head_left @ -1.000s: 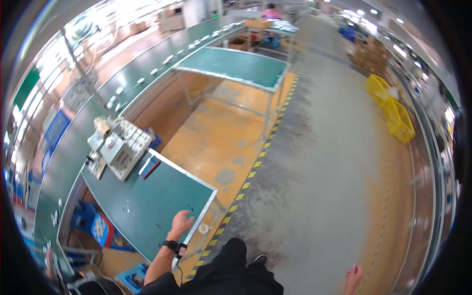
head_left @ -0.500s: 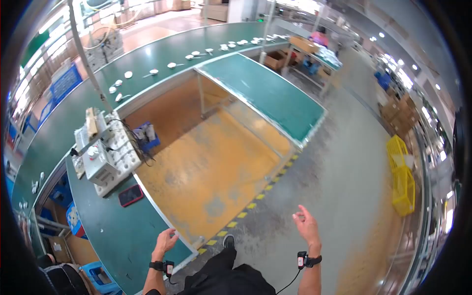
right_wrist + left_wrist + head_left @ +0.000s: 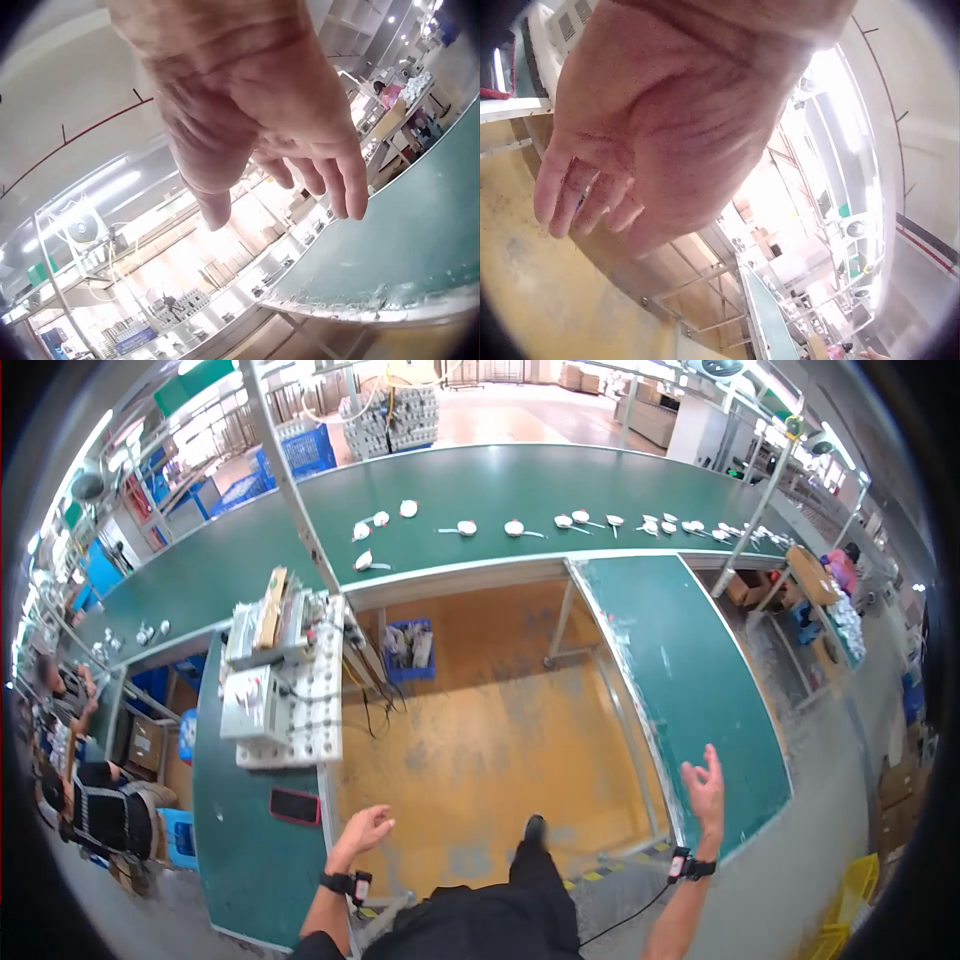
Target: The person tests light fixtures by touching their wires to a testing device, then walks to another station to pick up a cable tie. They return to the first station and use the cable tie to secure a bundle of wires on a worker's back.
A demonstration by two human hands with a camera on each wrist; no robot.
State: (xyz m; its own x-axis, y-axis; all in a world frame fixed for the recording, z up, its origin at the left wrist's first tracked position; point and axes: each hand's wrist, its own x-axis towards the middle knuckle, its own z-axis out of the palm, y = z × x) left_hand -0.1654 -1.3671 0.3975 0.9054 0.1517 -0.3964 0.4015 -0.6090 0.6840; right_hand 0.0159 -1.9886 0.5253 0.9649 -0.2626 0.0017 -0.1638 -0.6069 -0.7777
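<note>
My left hand (image 3: 366, 830) hangs in the air by the edge of the left green table (image 3: 250, 865), its fingers loosely bent and holding nothing. The left wrist view shows its bare palm (image 3: 667, 127). Nearest to it lies a phone (image 3: 295, 806) with a red rim, flat on that table. Out to the right, my right hand (image 3: 705, 795) overlaps the right green table (image 3: 690, 660) in the head view. Its fingers (image 3: 352, 180) are spread and relaxed, with nothing in them.
A grey metal box (image 3: 250, 705) stands on a white tray with holes (image 3: 318, 735). Small white parts (image 3: 466, 529) lie along the long green conveyor (image 3: 450, 475). A blue crate (image 3: 409, 650) sits on the floor between the tables. At left, a person (image 3: 110, 810) sits near a blue stool (image 3: 178, 838).
The view has swung left and moved into the gap between the two tables. My right hand has risen into view and now appears before the right table. Both hands remain without any object.
</note>
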